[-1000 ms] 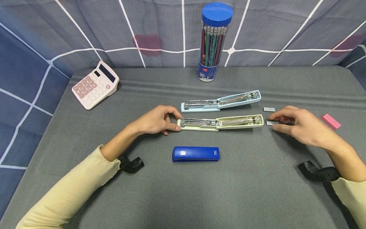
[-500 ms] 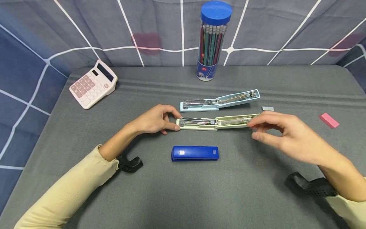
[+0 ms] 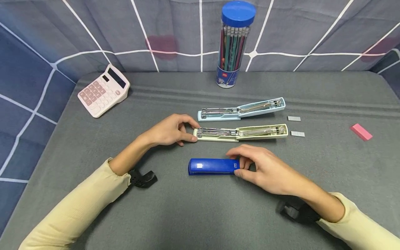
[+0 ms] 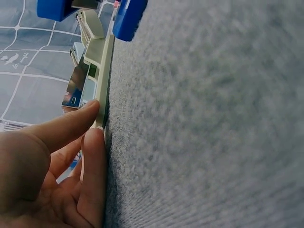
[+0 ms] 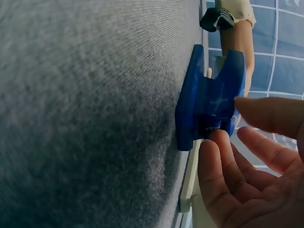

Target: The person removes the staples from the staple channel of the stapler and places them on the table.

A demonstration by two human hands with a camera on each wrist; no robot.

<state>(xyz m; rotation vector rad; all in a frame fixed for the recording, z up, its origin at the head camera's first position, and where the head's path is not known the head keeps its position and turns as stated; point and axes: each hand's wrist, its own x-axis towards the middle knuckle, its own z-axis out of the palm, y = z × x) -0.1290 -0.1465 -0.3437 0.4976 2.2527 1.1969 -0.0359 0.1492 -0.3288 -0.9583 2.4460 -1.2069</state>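
Note:
A pale green stapler (image 3: 262,132) lies swung wide open, its metal magazine showing. My left hand (image 3: 168,131) pinches its left end; the left wrist view shows the thumb along the base (image 4: 105,71). Closer to me is a closed blue stapler (image 3: 215,166), and my right hand (image 3: 268,170) has thumb and fingers around its right end. In the right wrist view the thumb meets the top arm of the blue stapler (image 5: 187,104), with other fingertips at its front gap. Behind the green one, a light blue stapler (image 3: 262,107) also lies unfolded.
Two small strips of staples, a rear strip (image 3: 294,118) and a front strip (image 3: 298,134), lie right of the unfolded staplers. Farther right is a pink eraser (image 3: 361,132). A pink calculator (image 3: 103,91) sits back left, and a tall pencil tub (image 3: 232,48) stands at the rear.
My right hand has left the front staple strip, passed the green stapler's right end and come left and nearer to the blue stapler. The strip still lies there. My left hand stays put.

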